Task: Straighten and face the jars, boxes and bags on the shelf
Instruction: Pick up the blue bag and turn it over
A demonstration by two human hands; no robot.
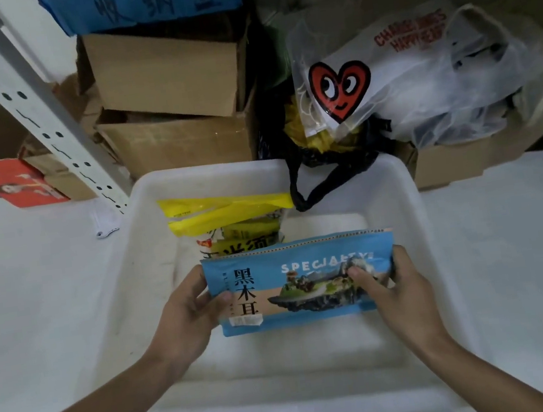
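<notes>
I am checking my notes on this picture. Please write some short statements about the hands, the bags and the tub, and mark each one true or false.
1. Both hands hold the blue bag. True: the left hand grips its left edge, the right hand its right.
2. The blue bag lies flat on the floor outside the tub. False: it is held over the white tub.
3. A yellow bag sits in the tub behind the blue bag. True.
4. The heart bag is inside the tub. False: it lies behind the tub.

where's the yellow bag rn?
Head view, centre: the yellow bag stands at the back of the white bin, just behind the blue bag that both hands hold.
</notes>
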